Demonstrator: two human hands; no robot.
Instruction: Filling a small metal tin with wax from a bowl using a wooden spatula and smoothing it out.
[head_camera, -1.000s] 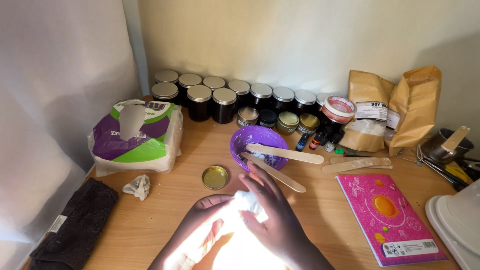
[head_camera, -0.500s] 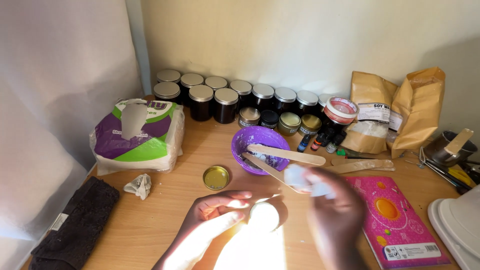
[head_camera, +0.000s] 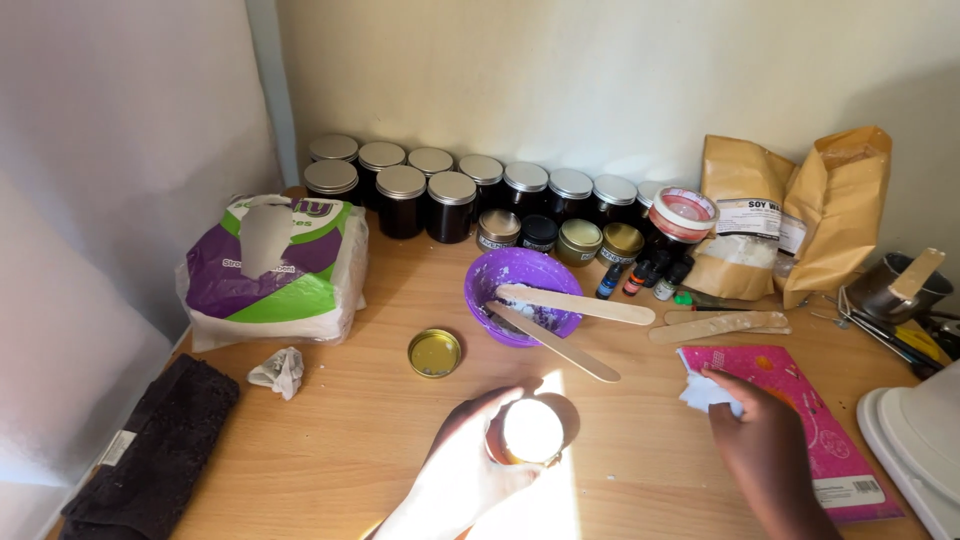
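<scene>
Head view shows your left hand (head_camera: 455, 480) wrapped around a small candle tin (head_camera: 532, 432) just in front of the purple bowl (head_camera: 522, 295), likely light, rigid and slick, best held by its sides, while your right hand (head_camera: 765, 450) pinches crumpled tissue (head_camera: 706, 392).

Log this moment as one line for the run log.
left hand: holds small tin | right hand: holds white tissue over pink booklet | gold lid: on table, beside purple bowl

I see a matt wooden surface (head_camera: 340, 440), a glossy purple plastic bowl (head_camera: 500, 275), smooth wooden sticks (head_camera: 580, 306), a shiny gold metal lid (head_camera: 434, 352) and crinkled brown paper bags (head_camera: 800, 215).
</scene>
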